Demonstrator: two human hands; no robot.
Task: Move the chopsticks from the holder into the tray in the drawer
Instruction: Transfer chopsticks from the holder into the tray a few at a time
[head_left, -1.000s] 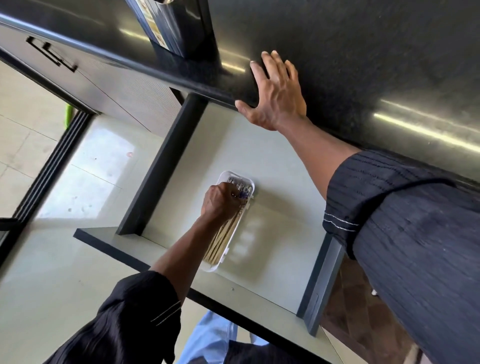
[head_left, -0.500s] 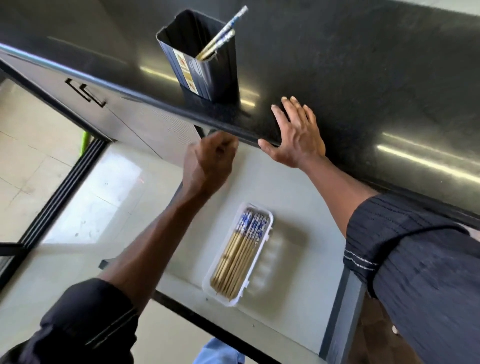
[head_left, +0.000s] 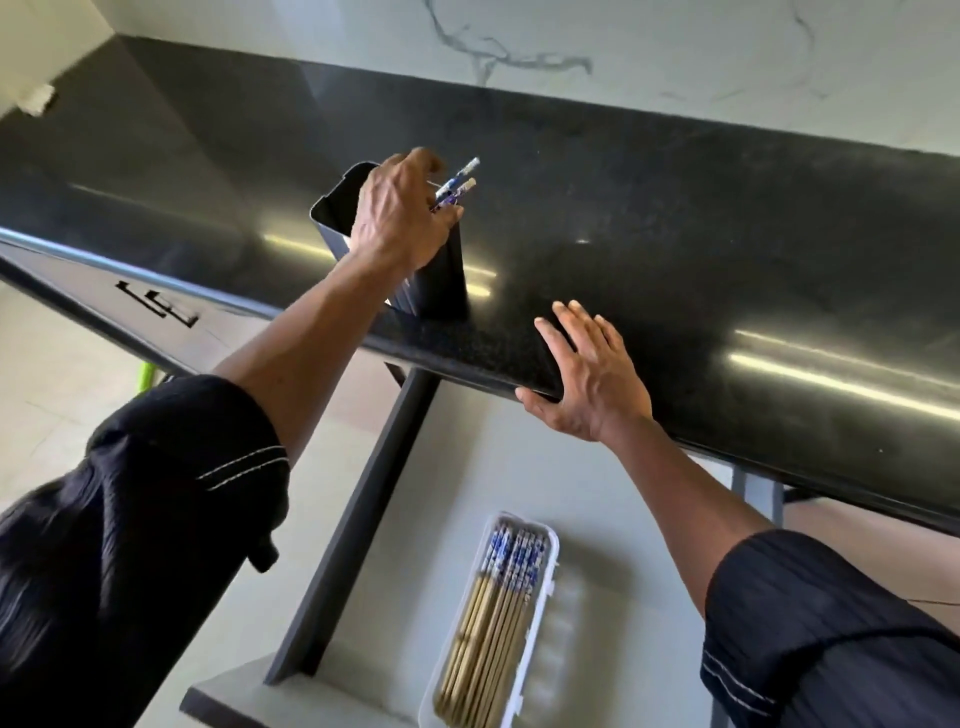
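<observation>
A black holder (head_left: 337, 208) stands on the dark countertop (head_left: 675, 218) near its front edge. My left hand (head_left: 400, 218) is over the holder's mouth, fingers closed around two chopsticks (head_left: 457, 184) whose blue-patterned ends stick out to the upper right. My right hand (head_left: 587, 374) lies flat and open on the counter's front edge. Below, a white tray (head_left: 545, 587) in the open drawer (head_left: 597, 499) holds several wooden chopsticks (head_left: 493, 623) with blue-patterned tops.
The drawer's dark left wall (head_left: 358, 525) runs diagonally under my left forearm. Closed cabinet fronts with a dark handle (head_left: 156, 306) lie to the left. A marbled white wall (head_left: 519, 47) backs the counter. Pale floor tiles (head_left: 47, 395) show at left.
My left hand rose from the tray in the drawer up to the holder and closed on the two chopsticks there. My right hand stayed on the counter edge. The view tilted upward.
</observation>
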